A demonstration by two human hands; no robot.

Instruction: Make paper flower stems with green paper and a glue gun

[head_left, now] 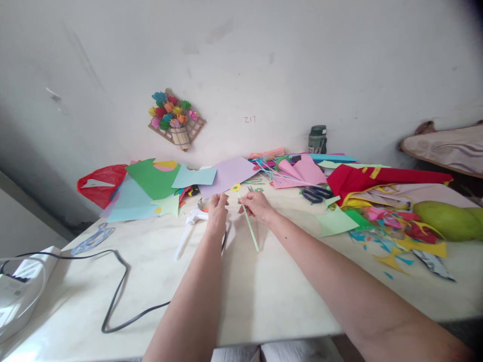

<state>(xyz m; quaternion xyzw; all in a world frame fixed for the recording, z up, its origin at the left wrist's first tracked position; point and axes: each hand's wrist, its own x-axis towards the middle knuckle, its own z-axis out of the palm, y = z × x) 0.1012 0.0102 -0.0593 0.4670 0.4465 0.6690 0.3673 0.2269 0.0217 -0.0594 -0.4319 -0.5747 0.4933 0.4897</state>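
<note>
From the head camera, one pale green paper stick (250, 224) lies slanted over the table (264, 296), its long axis running from a small yellow paper flower (236, 187) at the far end toward the person. The right hand (257, 204) pinches its upper part. The left hand (218, 207), fingers curled together, hovers just beside one white glue gun (191, 222). One pair of blue scissors (317, 193) lies well apart.

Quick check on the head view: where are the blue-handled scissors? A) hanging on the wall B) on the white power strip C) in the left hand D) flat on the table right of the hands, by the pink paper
D: the blue-handled scissors lie flat on the pale table, right of both hands, just below the pink paper sheets; neither hand touches them.
</note>
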